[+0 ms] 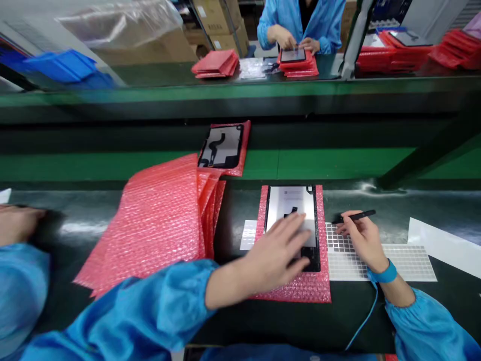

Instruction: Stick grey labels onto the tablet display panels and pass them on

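Observation:
My left hand [280,250] lies with fingers spread over a tablet screen panel [278,198], its silvery back facing up with a dark flex cable partly under my fingers. Beneath the panel is a pink bubble-wrap bag [300,291]. To the right, my right hand [358,235] pinches a black pen-like tool [363,215], its tip at the top edge of a sheet of small square stickers [402,260]. Around that wrist runs a blue band with a cord. A small white label sheet [248,234] shows at the panel's left.
A big stack of pink bubble bags [158,220] stands left of the panel. Behind it another screen panel [221,145] rests on a pink bag on the green conveyor [308,163]. A co-worker's hand [18,223] is at far left; another person [296,35] works across the line.

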`<control>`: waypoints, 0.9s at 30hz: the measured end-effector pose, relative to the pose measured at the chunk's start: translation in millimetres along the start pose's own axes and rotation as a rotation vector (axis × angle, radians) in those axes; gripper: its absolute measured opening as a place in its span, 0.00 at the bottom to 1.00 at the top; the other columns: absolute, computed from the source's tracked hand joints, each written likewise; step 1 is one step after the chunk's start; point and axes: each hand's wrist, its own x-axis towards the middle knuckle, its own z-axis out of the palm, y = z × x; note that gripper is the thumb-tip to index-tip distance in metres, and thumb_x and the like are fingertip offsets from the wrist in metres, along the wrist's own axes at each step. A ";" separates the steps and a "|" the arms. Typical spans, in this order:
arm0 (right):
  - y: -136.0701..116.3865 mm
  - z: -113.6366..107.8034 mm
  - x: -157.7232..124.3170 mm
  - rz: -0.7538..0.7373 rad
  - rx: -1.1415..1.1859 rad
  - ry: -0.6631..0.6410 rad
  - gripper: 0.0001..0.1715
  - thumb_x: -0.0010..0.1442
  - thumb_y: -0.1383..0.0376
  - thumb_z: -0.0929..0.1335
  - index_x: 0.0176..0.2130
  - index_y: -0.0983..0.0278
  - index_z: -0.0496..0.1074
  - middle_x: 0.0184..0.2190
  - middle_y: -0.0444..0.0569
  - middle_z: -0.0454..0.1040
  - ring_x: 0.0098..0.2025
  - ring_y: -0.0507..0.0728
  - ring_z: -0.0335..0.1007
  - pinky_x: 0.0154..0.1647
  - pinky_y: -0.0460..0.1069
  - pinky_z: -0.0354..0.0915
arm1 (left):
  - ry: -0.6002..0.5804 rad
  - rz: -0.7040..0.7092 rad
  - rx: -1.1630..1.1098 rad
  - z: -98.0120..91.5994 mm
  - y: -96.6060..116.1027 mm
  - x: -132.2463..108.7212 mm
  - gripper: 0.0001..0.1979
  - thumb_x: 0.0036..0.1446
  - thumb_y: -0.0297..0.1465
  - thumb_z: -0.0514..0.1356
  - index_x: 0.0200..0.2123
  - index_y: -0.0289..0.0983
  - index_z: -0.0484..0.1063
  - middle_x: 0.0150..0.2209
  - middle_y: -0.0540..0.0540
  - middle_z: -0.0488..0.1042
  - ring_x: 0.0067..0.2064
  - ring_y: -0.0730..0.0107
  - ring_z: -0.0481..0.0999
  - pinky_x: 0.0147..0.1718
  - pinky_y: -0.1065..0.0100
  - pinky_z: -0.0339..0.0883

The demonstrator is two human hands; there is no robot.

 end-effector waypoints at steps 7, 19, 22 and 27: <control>2.1 -2.2 -1.9 -0.038 -0.039 -0.011 0.22 0.69 0.45 0.72 0.47 0.61 0.76 0.29 0.49 0.83 0.30 0.59 0.85 0.31 0.51 0.81 | 0.087 -0.178 0.387 70.6 22.7 -61.7 0.45 0.66 0.48 0.66 0.79 0.43 0.53 0.81 0.28 0.38 0.78 0.25 0.50 0.66 0.34 0.64; -6.8 -3.2 -0.9 -0.013 -0.039 0.031 0.22 0.68 0.46 0.74 0.45 0.62 0.77 0.29 0.49 0.83 0.28 0.58 0.84 0.29 0.51 0.82 | 0.120 -0.211 0.407 55.3 12.3 -79.6 0.38 0.69 0.44 0.63 0.77 0.41 0.57 0.80 0.28 0.46 0.78 0.31 0.51 0.66 0.36 0.63; -13.6 0.7 -3.1 -0.020 -0.014 0.039 0.21 0.67 0.47 0.75 0.45 0.61 0.78 0.28 0.48 0.83 0.29 0.58 0.85 0.30 0.50 0.82 | 0.107 -0.105 0.354 48.7 22.9 -64.5 0.39 0.71 0.47 0.60 0.76 0.33 0.58 0.79 0.29 0.48 0.80 0.36 0.47 0.70 0.39 0.58; -21.3 15.5 -9.3 -0.026 0.025 -0.027 0.20 0.69 0.47 0.74 0.45 0.60 0.77 0.28 0.48 0.83 0.28 0.58 0.85 0.31 0.51 0.82 | -0.008 0.223 0.312 53.8 30.0 -29.2 0.38 0.72 0.56 0.52 0.71 0.34 0.66 0.77 0.36 0.58 0.78 0.43 0.54 0.74 0.43 0.50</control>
